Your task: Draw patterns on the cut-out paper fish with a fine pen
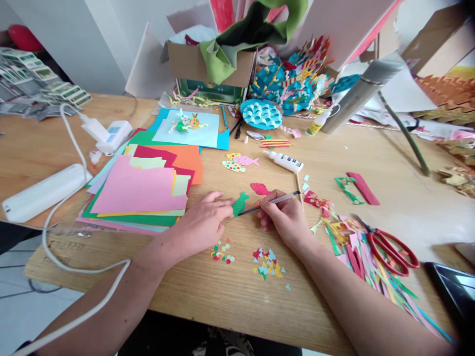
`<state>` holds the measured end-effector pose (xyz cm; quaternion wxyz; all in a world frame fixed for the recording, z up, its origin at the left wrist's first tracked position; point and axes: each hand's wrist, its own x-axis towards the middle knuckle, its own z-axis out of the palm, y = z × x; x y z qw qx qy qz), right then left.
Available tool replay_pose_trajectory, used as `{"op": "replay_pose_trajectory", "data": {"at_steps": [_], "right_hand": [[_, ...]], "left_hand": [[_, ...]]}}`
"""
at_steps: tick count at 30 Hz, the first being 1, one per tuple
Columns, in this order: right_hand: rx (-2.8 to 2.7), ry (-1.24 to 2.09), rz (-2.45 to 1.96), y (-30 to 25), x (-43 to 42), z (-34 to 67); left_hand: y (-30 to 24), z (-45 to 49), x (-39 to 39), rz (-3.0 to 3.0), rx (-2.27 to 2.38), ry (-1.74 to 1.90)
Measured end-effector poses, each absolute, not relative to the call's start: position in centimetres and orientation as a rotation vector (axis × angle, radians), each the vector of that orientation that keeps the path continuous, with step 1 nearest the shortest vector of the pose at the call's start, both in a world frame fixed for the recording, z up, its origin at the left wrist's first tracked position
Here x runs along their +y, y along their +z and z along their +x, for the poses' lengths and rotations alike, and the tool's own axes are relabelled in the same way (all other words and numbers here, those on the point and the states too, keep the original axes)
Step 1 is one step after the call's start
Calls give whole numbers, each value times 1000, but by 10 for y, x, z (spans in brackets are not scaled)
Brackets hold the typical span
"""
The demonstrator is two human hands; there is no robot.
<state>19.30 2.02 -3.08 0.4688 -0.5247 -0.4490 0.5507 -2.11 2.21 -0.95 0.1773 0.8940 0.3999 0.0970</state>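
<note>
Paper bits near worktop's front edge. Left hand grip spread, fingertips pinning green paper fish mid-worktop. Right hand grip pinching thin stick, tip at fish. Risk: light pinning could let fish slide.

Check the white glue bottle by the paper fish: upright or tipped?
Tipped. The glue bottle lies on its side on the table, nozzle toward the paper fish.
</note>
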Motion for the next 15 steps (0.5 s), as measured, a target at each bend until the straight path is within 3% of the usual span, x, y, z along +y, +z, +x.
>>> {"op": "replay_pose_trajectory", "data": {"at_steps": [15], "right_hand": [[-1093,1357,-1278,-33,20,193]], "left_hand": [[-10,-21,22,2573,1109,312]]}}
